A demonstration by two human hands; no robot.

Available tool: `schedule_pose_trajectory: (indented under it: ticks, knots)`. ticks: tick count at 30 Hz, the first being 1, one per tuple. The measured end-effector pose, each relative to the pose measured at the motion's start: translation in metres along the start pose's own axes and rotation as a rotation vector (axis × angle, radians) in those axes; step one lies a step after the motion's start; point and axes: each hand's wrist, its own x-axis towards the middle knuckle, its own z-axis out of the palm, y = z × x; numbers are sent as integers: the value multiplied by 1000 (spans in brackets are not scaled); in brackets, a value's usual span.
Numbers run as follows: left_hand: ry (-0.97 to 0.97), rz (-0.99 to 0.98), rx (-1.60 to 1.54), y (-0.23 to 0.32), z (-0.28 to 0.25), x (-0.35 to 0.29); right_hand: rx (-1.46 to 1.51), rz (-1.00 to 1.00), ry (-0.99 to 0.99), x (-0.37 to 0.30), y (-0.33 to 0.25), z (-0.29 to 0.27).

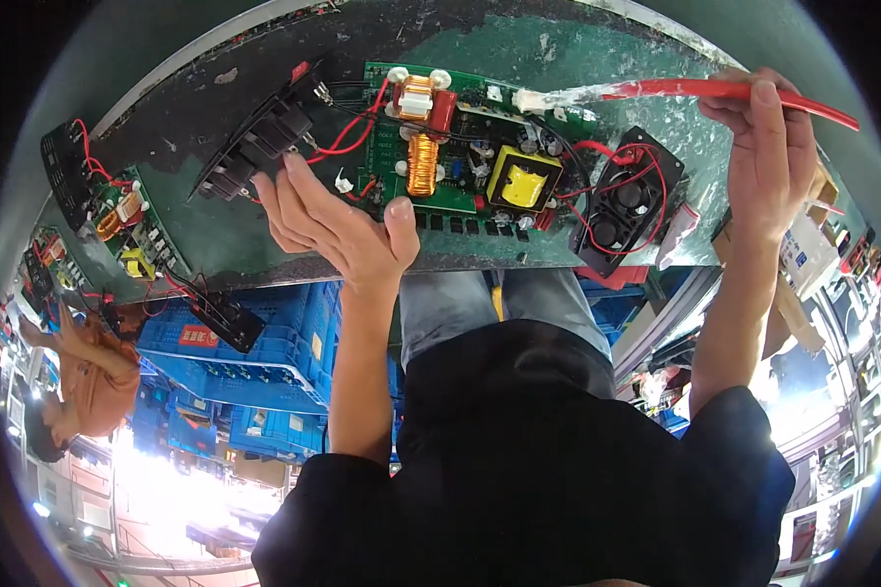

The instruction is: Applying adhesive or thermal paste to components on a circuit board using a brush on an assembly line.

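**Slip Risks a Smear**

Right hand (pixel 773 147) grips a red stick (pixel 690 88), its whitened tip (pixel 587 95) at the circuit board (pixel 387 158) on the worktop (pixel 519 44); left hand (pixel 347 235), fingers loosely open, touches a black socket panel (pixel 264 142). Slipping could smear the board; a nudge, strain red wires (pixel 341 152).

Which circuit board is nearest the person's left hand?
The large middle board, beside the left hand; the other boards lie farther off, toward the picture's left edge.

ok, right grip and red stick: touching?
Touching. The head view shows the right grip closed on the red stick, its thumb crossing over the shaft.
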Motion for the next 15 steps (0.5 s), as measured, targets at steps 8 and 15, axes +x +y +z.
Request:
schedule_pose_trajectory:
  ticks: [8,15]
  knots:
    - [-28,1,-2,-1,-2,2,-64,3,5,-1,1,-2]
    - [-24,3,-3,-1,-2,1,-68,-19,-14,1,7,-16]
